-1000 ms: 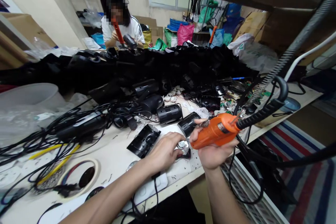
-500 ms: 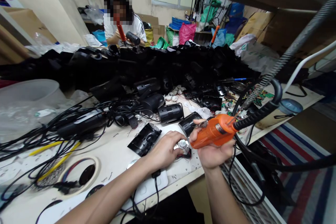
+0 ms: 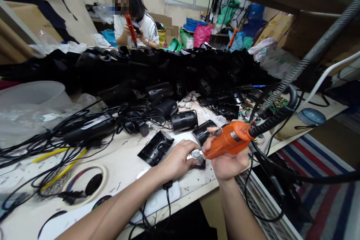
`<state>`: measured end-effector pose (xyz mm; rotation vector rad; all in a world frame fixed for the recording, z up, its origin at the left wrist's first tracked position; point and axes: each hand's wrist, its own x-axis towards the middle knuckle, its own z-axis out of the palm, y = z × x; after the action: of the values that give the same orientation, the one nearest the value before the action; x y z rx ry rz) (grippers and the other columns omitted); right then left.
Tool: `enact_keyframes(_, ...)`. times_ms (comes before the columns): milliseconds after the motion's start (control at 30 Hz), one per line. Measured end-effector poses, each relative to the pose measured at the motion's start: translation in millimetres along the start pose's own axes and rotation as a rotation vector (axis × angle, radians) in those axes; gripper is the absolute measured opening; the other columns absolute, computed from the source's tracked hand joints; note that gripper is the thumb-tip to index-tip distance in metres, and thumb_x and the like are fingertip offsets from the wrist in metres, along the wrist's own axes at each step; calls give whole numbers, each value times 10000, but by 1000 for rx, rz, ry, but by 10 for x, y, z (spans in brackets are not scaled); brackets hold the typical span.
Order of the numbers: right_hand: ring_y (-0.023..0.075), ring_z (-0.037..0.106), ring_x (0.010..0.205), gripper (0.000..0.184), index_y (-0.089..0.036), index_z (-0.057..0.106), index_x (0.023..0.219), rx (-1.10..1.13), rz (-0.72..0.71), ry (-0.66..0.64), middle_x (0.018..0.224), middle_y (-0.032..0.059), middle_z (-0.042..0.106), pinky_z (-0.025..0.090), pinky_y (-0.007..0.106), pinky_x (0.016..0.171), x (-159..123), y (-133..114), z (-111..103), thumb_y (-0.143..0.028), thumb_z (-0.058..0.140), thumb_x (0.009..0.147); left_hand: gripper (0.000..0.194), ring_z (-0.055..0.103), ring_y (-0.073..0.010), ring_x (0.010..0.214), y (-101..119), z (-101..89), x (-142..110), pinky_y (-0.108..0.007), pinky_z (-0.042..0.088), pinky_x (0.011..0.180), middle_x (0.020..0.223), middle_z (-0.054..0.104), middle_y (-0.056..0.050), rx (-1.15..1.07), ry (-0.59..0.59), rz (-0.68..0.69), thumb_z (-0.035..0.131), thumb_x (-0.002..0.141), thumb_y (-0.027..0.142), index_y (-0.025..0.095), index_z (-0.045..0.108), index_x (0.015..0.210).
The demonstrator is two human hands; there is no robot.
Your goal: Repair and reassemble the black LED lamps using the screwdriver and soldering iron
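Observation:
My right hand is wrapped round an orange electric screwdriver, which points left and has a black cable at its rear. Just beyond its nose, my left hand grips a small round whitish part between thumb and fingers, low over the bench. Thin red wires and a dark piece show beneath that part; the tool's tip and its exact contact are hard to make out. Left of my fingers lies an open black plastic housing half. Black cylindrical housings rest behind my hands.
A long heap of black parts spans the back of the bench. Tangled black cables, a tape roll and a clear tub are on the left. A coiled spring hose hangs at right. Across the bench sits a co-worker.
My hands keep nearly the same pose on the screwdriver and the round part. The co-worker has shifted their head and hands, and another person has come into view at upper left.

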<state>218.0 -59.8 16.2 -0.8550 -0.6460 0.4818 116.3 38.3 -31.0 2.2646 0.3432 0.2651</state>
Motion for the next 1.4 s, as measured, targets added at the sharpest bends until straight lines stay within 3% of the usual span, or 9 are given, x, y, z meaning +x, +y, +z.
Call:
enact_keyframes(100,161,549,445,586,-188,658,911,-1,-6,0,786,63,663,491,335,412,19,7,8,-737,523,757,281,578,-230,1033,15,-9,1,-334,444,918,1064,670,-45,8,-6,-7,723,749,118,207,627,998)
enact_keyframes(300,158,521,424,603,-193,634,878,-50,-24,-7,672,22,608,473,323,397,30,38,41,-762,470,763,257,583,-236,1003,153,43,19,-342,448,906,991,662,-52,74,-5,-109,656,742,63,197,611,956)
enact_keyframes(467,149,496,398,620,-193,633,773,-73,-29,1,591,11,572,453,311,385,29,29,82,-767,400,791,156,567,-249,965,189,174,41,-366,450,844,956,632,-55,75,106,-178,632,755,121,207,566,867)
enact_keyframes(600,163,473,372,676,-179,674,881,-50,-10,-32,484,-14,521,430,308,366,33,8,77,-803,446,752,152,558,-267,908,160,184,50,-376,438,790,880,622,-47,95,153,-226,649,721,182,212,536,818)
enact_keyframes(767,146,501,423,644,-184,690,925,-20,-38,-19,721,58,662,416,291,373,-8,9,70,-777,511,748,153,574,-243,827,165,162,61,-329,421,715,800,600,-31,106,155,-258,643,701,199,213,504,763)
enact_keyframes(933,146,514,435,600,-203,688,928,-8,-51,-10,812,73,674,448,319,411,-30,-79,74,-756,542,747,175,587,-246,860,188,156,81,-307,418,705,792,604,-28,95,166,-286,681,682,189,201,540,784)
enact_keyframes(1167,228,569,474,678,-187,709,927,53,-5,-35,552,34,594,496,388,465,-36,-249,176,-791,457,745,216,586,-253,917,164,106,33,-340,435,771,905,649,-40,77,100,-265,738,721,241,194,602,883)
enact_keyframes(1400,240,571,454,653,-206,699,864,62,106,-35,475,6,534,511,421,489,-4,60,311,-794,451,729,223,598,-225,898,161,98,17,-325,454,777,916,645,-33,12,134,-242,690,696,82,188,588,865)
